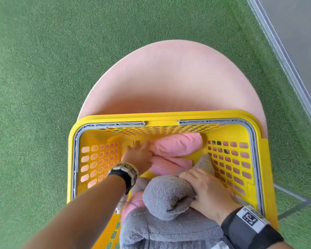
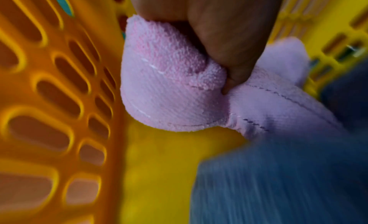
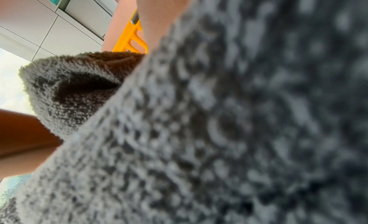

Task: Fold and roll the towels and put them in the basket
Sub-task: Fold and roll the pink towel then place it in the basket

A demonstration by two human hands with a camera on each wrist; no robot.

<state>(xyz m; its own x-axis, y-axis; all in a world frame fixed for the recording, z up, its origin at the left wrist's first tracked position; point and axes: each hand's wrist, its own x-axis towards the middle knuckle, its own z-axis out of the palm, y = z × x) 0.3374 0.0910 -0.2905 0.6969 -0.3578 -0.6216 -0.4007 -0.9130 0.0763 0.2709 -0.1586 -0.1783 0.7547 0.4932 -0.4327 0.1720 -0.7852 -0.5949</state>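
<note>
A rolled grey towel (image 1: 167,196) is sitting in the right hand (image 1: 209,192), whose fingers are curling round its side, just above the near end of the yellow basket (image 1: 258,130). Below it a second grey towel (image 1: 160,232) is lying against the near wall, and the right wrist view is filling almost wholly with grey terry loops (image 3: 219,125). Farther in, two rolled pink towels are lying side by side on the basket floor: one (image 1: 178,143) along the far wall, the other (image 1: 171,164) nearer. The left hand (image 1: 138,155) is reaching down to their left ends; in the left wrist view its thumb and fingers (image 2: 225,43) are pinching into the fold between the two pink rolls (image 2: 169,92). Another bit of pink cloth (image 1: 133,203) is showing under the left forearm.

The basket, with slotted walls and grey handles (image 1: 214,121) folded down along its rim, is standing on a round, pale pink table (image 1: 169,78), overhanging its near edge. Around the table green artificial turf (image 1: 43,69) is covering the floor, and a grey metal rail (image 1: 284,56) is running diagonally along the right. Both wrists are wearing black bands with marker tags.
</note>
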